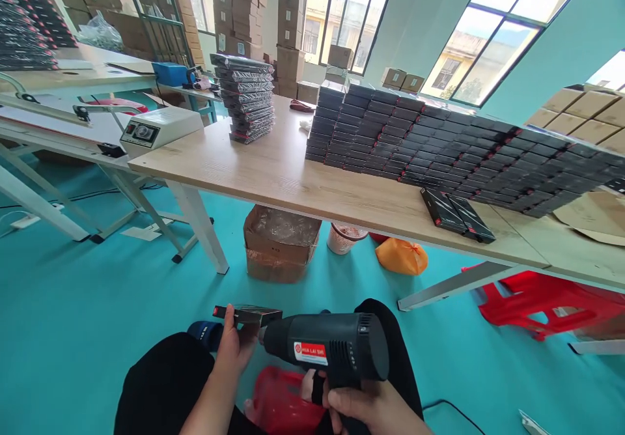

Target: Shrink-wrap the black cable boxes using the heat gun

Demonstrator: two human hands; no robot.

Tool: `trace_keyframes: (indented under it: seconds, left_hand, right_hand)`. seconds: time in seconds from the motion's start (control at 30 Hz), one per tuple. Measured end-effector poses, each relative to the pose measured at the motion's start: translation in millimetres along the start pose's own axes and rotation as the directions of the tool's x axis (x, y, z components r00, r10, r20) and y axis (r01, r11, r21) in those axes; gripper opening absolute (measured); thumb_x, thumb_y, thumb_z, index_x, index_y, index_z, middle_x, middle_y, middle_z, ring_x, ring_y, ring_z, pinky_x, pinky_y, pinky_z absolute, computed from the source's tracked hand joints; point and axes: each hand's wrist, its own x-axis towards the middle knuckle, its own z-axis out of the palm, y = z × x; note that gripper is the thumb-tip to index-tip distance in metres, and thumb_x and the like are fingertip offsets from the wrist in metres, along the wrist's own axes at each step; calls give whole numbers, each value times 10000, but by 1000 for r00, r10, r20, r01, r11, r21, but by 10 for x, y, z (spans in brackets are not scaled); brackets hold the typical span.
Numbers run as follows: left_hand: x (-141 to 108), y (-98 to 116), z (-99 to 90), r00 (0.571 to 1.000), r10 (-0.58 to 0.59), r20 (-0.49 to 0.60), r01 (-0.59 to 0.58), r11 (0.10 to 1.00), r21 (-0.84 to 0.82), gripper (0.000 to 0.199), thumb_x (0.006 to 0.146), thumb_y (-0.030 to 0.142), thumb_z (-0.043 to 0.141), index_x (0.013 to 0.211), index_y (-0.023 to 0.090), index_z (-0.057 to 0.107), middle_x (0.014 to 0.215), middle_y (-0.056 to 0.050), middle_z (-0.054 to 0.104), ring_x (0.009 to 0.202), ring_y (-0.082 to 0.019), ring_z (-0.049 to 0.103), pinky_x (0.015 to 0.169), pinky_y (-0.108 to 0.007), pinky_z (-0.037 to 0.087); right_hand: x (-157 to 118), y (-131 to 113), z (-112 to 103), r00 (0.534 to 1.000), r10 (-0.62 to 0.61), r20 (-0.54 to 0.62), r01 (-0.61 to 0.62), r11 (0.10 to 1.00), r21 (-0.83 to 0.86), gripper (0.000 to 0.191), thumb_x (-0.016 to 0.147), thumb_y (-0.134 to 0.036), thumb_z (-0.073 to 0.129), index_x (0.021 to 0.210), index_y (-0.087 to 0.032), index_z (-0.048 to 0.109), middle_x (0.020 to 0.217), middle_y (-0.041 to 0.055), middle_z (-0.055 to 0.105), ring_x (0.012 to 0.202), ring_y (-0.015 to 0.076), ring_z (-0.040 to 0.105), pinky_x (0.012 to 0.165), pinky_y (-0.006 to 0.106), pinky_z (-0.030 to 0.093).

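My left hand (236, 344) grips a thin black box (251, 314) with a red mark at its left end, held level above my lap. In my right hand (359, 402) is a black heat gun (322, 344), its fingers wrapped round the handle. The gun's red and white label faces up toward me. Its nozzle points left and sits close to the underside of the box; whether they touch I cannot tell.
A wooden table (273, 181) stands ahead, bearing a long wall of stacked black boxes (415, 135), two loose boxes (456, 215) and a wrapped stack (247, 99). Underneath are a carton (280, 246), a bin (343, 238) and an orange bag (401, 256). Red stools (551, 301) stand right.
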Motion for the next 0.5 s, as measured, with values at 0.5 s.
trace_keyframes:
  seconds: [0.5]
  left_hand:
    - [-104, -58, 50, 999, -32, 19, 30, 996, 88, 127, 937, 340, 582, 950, 214, 572, 816, -51, 701, 690, -223, 728, 653, -394, 625]
  right_hand:
    - [-72, -274, 104, 1000, -8, -26, 4, 993, -122, 320, 671, -455, 763, 748, -150, 706, 597, 11, 582, 597, 169, 537, 567, 310, 434]
